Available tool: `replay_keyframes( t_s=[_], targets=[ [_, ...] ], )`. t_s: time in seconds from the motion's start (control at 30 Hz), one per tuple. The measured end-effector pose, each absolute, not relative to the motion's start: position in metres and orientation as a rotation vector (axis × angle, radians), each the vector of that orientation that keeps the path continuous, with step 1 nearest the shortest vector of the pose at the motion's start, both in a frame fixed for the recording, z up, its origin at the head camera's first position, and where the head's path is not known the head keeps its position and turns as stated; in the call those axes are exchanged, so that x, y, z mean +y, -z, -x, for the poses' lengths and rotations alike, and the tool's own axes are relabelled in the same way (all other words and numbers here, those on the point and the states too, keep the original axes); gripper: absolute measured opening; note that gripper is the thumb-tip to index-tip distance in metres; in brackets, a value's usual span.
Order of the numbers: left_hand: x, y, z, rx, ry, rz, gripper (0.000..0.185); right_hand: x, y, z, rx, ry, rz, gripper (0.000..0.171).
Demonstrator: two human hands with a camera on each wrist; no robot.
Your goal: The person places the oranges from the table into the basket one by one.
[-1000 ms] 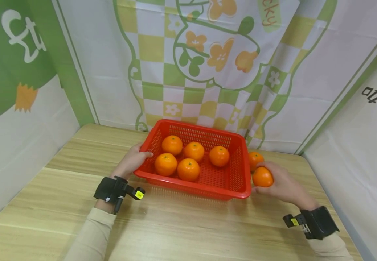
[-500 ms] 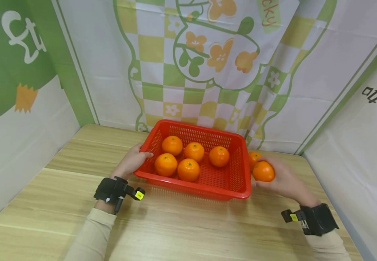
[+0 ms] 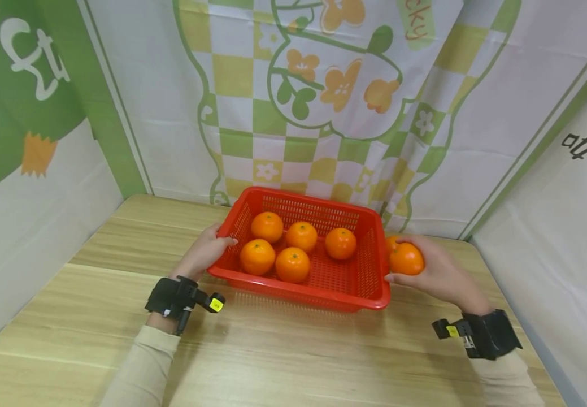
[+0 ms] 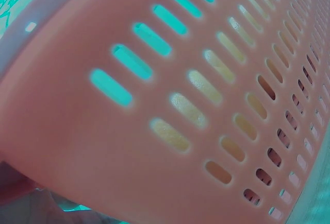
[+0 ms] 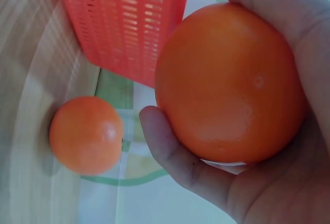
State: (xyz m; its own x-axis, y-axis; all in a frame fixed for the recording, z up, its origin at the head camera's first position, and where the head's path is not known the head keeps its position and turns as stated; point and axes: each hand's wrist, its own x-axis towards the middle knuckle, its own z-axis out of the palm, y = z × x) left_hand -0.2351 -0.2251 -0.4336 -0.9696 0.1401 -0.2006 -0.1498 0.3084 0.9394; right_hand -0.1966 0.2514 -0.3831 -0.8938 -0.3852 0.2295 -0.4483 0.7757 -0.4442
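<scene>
The right hand [image 3: 438,274] grasps an orange [image 3: 406,258], its fingers and thumb curled round the fruit so that the grip cups it from below and behind; the right wrist view shows the held orange filling the palm with a fingertip wrapped under its lower left edge. This orange sits in the air just to the right of a red plastic basket [image 3: 374,294], near the basket's right wall and above the wooden tabletop [image 3: 283,350]. A second orange [image 5: 86,134] lies on the tabletop close to the far right corner of the basket, mostly hidden behind the held one in the head view. The left hand [image 3: 203,253] holds the basket's left rim, thumb hooked over the edge and fingers against the outer wall; the left wrist view is filled with the slotted wall seen very close. Five oranges [image 3: 292,264] rest inside the basket, three in a far row and two nearer. A green and yellow checked cloth backdrop [image 3: 293,113] hangs behind the tabletop.
</scene>
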Motion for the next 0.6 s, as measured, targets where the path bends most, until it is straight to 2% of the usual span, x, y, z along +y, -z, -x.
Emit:
replay_keyframes(
  t_s=[0.6],
  targets=[
    [-0.225, 0.435, 0.237, 2.376, -1.685, 0.018, 0.056, 0.219, 0.368, 0.211, -2.835, -0.737, -0.744, 0.065]
  ],
)
